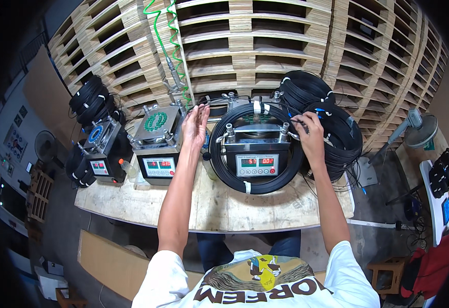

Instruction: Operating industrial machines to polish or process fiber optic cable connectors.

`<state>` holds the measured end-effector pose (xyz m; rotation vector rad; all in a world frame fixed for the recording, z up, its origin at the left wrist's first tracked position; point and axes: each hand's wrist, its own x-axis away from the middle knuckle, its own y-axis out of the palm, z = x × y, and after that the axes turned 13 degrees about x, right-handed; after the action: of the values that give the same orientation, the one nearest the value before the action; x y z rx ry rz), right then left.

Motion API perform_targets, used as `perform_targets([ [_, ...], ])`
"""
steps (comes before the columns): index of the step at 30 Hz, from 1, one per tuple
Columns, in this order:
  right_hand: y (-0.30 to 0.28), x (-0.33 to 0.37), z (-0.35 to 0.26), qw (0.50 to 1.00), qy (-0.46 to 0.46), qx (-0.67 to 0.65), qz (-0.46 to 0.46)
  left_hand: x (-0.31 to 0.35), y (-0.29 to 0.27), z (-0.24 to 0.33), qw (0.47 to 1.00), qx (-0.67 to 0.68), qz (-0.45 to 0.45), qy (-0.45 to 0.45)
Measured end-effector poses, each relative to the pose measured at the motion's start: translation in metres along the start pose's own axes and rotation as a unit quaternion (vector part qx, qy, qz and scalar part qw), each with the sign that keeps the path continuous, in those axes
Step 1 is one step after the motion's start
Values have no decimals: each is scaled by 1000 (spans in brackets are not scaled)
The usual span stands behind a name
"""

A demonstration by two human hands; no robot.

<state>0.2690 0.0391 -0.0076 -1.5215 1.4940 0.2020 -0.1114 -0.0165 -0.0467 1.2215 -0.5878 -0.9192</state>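
A large coil of black cable (268, 188), bound with white ties, hangs in front of a polishing machine (257, 165) with a red digital display; the machine shows through the ring. My left hand (195, 124) is raised at the coil's upper left, fingers stretched, with a thin loose strand of cable (215, 99) passing by its fingertips. On the other side, my right hand (309, 128) has its fingers pinched together on a black cable near the coil's upper right. Blue connectors (290, 115) show close to those fingers. What lies inside the right fingertips is partly hidden.
Two similar machines, a middle one (157, 149) and a smaller one (101, 150), stand to the left beside a small bottle (127, 167). More black cable coils (341, 134) are piled at right. Green spiral air hose (156, 31) hangs before stacked wooden pallets (250, 38).
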Motion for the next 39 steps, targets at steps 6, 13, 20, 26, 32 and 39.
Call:
perform_targets([
  [6, -6, -28, 15, 999, -1, 13, 29, 21, 27, -1, 993, -26, -91, 71],
  [13, -4, -50, 21, 999, -5, 31, 18, 28, 27, 8, 965, -207, -15, 158],
  [20, 1, -56, 29, 997, -29, 58, 34, 24, 40, 2, 934, -265, -18, 239],
  [26, 3, -66, 38, 997, -50, 27, 59, 24, 51, -1, 938, -254, 1, 238],
  [32, 5, -66, 42, 998, -19, 46, 40, 17, 42, -2, 939, -255, 41, 227],
  [39, 20, -40, 49, 996, -31, -7, 79, 17, 24, -10, 973, -145, 27, 176],
])
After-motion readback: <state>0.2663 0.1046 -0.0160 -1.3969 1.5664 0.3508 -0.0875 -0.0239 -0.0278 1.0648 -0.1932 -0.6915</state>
